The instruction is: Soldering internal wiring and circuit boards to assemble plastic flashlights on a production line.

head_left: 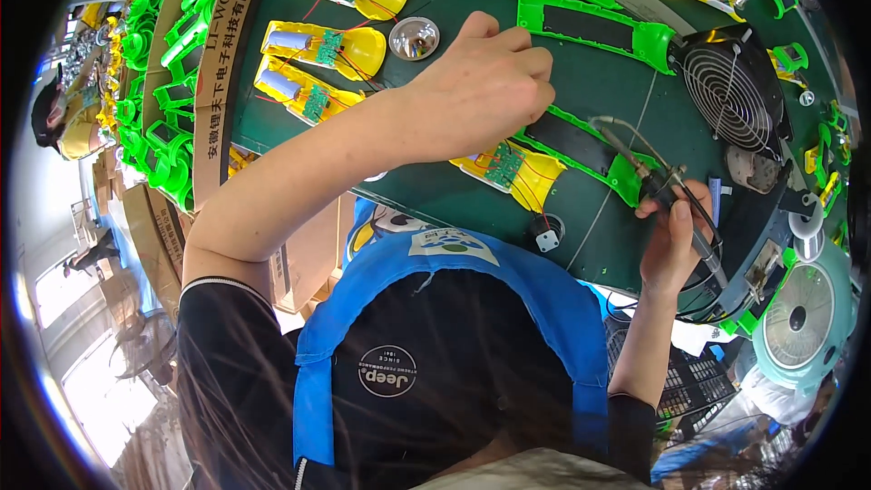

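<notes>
My right hand (673, 240) grips a soldering iron (655, 186) with a thin curved metal tube fixed along it; its tip points up and left over a green plastic casing (573, 147) with a dark panel. My left hand (494, 82) reaches across the bench, fingers curled closed just above the near left end of that casing. Whatever those fingers hold is hidden behind the knuckles. Below the left wrist lies a yellow half shell (540, 180) with a green circuit board (504, 163) and red and black wires. A small round part with a white block (547, 240) sits by the wires.
Several yellow shells (372, 45) with batteries and boards lie left on the green bench (590, 236), near a round reflector (415, 38). More green casings (594, 29) lie beyond my hands. A black fan (730, 91) stands at right. Cardboard (238, 63) holds stacked green casings (163, 150) at left.
</notes>
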Tool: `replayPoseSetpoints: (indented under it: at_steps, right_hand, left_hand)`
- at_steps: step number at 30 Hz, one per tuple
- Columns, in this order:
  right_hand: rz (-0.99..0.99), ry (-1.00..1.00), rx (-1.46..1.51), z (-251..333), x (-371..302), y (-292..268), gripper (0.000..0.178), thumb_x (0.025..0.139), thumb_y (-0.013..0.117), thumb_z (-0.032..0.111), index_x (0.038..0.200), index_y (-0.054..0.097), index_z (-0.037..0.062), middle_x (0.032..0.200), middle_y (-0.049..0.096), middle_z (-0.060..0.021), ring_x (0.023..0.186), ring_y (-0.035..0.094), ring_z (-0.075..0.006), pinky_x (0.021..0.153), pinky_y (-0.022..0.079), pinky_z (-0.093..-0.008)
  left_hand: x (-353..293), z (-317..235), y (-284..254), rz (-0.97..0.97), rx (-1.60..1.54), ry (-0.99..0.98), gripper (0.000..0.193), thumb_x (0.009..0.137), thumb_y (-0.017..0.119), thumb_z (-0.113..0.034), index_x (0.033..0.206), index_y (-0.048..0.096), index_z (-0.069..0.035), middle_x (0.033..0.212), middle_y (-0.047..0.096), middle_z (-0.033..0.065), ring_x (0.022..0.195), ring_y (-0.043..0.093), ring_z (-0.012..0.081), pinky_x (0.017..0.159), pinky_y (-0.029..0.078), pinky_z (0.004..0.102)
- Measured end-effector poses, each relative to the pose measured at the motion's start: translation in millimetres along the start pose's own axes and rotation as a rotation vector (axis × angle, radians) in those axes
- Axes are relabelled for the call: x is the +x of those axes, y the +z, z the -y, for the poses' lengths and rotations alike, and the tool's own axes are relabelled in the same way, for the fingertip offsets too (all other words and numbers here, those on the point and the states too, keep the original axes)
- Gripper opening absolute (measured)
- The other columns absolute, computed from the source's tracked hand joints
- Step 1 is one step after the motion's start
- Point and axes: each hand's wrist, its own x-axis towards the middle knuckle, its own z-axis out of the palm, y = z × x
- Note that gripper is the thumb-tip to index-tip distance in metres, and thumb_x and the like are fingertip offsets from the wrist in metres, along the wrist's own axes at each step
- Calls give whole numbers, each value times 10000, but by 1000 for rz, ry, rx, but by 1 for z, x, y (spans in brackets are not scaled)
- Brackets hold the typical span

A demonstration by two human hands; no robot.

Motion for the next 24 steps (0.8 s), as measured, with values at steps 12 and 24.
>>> replayPoseSetpoints:
  at_steps: [12,24]
  right_hand:
    - [-12,-200,141,-24,-7,-5,343,892,643,249,1026,495,-30,828,620,-145,723,616,-192,727,492,-295]
    - [-75,-462,86,-24,13,1,318,920,607,215,1113,499,-15,1052,599,-156,877,632,-230,852,470,-332]
  left_hand:
    - [2,-5,-4,13,-24,0,53,783,676,-109,762,628,-108,892,562,9,893,548,174,874,346,394]
    - [-23,-44,1,-175,-124,58,179,695,698,-90,839,597,-122,999,515,23,977,510,220,875,348,397]
